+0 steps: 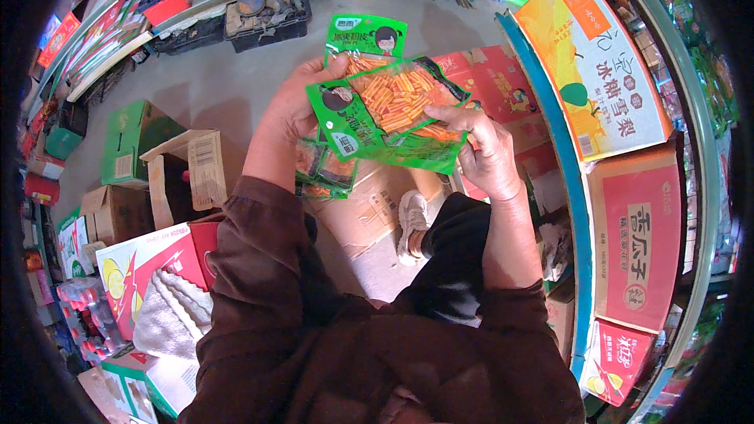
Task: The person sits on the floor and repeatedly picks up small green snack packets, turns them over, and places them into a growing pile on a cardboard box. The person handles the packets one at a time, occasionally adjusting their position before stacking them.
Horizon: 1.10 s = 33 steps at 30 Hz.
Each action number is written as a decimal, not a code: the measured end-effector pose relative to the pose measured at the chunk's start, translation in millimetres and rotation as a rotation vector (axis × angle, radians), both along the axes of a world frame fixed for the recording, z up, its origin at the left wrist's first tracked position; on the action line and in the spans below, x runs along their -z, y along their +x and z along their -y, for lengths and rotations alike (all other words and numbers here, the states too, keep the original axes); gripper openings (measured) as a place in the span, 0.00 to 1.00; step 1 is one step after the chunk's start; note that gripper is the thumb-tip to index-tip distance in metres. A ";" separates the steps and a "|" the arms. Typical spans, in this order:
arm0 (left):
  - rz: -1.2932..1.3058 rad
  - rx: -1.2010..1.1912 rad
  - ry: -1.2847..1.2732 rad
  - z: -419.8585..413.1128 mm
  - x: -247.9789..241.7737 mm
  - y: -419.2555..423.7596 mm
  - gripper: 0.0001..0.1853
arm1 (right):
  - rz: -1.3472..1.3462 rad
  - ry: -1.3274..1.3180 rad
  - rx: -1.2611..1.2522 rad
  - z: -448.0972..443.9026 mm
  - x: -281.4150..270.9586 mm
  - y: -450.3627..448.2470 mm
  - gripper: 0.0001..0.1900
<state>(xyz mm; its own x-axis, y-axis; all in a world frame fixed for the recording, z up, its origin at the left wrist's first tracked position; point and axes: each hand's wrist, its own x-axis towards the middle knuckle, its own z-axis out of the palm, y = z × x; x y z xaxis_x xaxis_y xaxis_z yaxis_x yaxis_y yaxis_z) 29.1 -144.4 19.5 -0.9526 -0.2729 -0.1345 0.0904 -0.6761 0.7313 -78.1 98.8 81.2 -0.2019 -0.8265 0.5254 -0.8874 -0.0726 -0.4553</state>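
Observation:
Several green snack packets with clear windows, orange strips showing inside, are held in front of me. My left hand (306, 97) grips the packets at their left side, its thumb near the upright rear packet (368, 38). Across it lies a tilted front packet (394, 100), whose right side my right hand (486, 147) holds, fingers on its window. Another green packet edge shows beneath the front one. Below my left hand, more green packets (330, 168) lie on a brown cardboard box (368, 209).
Open cardboard boxes (185, 171), a green carton (138, 141) and a grey cloth (171, 312) are at left. Red cartons (500, 85) stand behind my right hand. A shelf with a teal edge (545, 129) holds large cartons at right. Farther off is a black crate (268, 17).

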 end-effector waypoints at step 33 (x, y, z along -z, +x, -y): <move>0.011 -0.221 -0.006 -6.5 6.4 3.6 0.16 | 0.141 0.108 0.340 24.9 27.0 12.5 0.14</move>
